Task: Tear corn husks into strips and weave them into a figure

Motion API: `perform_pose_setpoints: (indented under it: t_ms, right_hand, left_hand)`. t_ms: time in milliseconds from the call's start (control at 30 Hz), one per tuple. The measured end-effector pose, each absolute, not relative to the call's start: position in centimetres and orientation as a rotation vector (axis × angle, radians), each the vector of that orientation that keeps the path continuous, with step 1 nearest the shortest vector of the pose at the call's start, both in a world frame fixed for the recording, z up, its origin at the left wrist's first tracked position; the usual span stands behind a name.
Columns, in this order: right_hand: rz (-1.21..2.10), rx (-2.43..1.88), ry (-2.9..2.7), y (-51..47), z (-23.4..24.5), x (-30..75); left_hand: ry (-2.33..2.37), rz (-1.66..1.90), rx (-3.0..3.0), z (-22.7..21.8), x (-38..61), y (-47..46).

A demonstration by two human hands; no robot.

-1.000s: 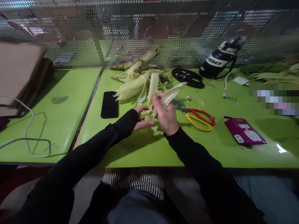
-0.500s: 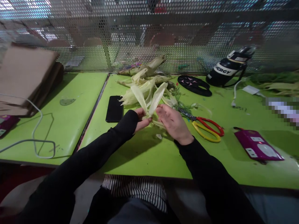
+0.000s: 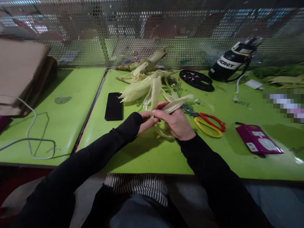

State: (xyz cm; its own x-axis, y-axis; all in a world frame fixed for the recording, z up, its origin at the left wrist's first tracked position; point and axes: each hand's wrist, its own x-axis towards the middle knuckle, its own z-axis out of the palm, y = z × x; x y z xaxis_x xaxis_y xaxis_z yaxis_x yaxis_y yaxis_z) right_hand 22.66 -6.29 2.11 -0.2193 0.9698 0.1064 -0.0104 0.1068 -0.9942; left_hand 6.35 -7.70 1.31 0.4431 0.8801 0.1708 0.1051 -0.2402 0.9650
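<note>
Pinching the husk strips [image 3: 156, 91] left of the scissors [image 3: 196, 114]: fingers of my right hand [image 3: 180, 124] close back on them, joining the clamped fingers of my left hand [image 3: 145, 124], so two-handed hold again.

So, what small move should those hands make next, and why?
Probably have the right hand draw the thin strip snug while the left hand pinches the base of the husk pieces. Both hands' fingertips meet at that base, and the thin strip hangs below them in a slack curve, so it looks loose; the fingers hide whether it is tied.
</note>
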Motion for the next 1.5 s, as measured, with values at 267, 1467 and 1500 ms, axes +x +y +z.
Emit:
perform_pose_setpoints:
  t_ms: [267,1467,1500]
  right_hand:
    - [1.382,-0.951,-1.382,-6.2,2.1,22.6]
    - [1.349,-1.132,-1.774,-6.0,3.6,24.6]
    - [1.362,-1.125,-1.797,-5.9,3.8,24.7]
  left_hand:
    - [0.939,0.718,1.404,1.2,7.0,-8.2]
    - [1.004,0.939,1.766,1.1,5.4,-6.4]
    - [1.009,0.909,1.786,1.3,5.2,-6.5]
